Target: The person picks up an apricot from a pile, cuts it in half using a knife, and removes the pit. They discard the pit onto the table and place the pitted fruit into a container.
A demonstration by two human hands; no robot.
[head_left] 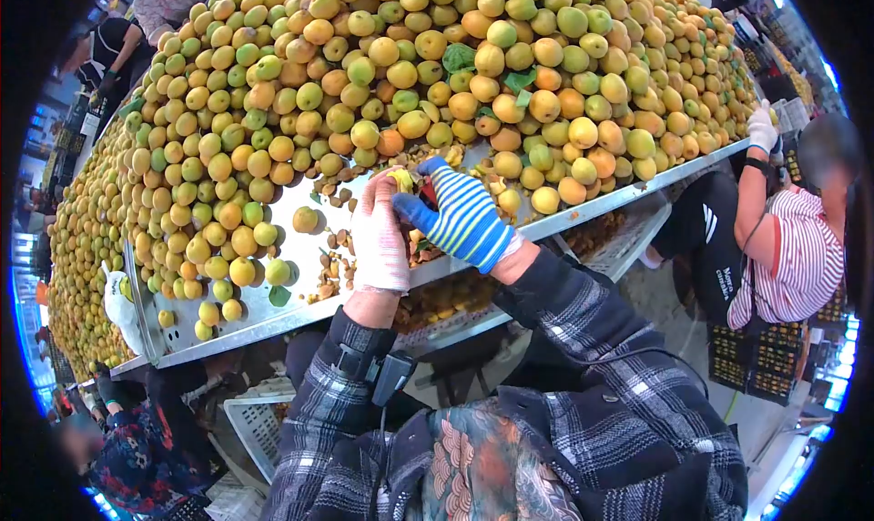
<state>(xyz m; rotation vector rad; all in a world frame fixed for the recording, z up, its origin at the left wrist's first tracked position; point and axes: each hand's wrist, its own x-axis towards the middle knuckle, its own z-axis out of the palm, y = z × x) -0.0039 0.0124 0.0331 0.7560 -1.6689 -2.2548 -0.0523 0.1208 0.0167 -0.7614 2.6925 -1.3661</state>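
Observation:
My left hand point(378, 234), in a white glove with pinkish fingers, is closed around a yellow apricot point(401, 180) near the table's front edge. Close beside it is my right hand point(462, 216), in a blue, white and yellow striped glove, its fingers bent toward the same fruit. Something small and red point(428, 191) shows under the right fingers, too hidden to name. Brown apricot pits and scraps point(335, 270) lie around both hands. Beyond them rises a large heap of yellow-green and orange apricots point(382, 75), with a few green leaves point(458, 58).
The metal table edge point(300, 319) runs in front of me. Below it stand crates point(446, 325) holding fruit scraps and a pale slatted crate point(259, 425). A co-worker in a striped shirt point(806, 243) is at right, another in dark floral clothing point(150, 457) at lower left.

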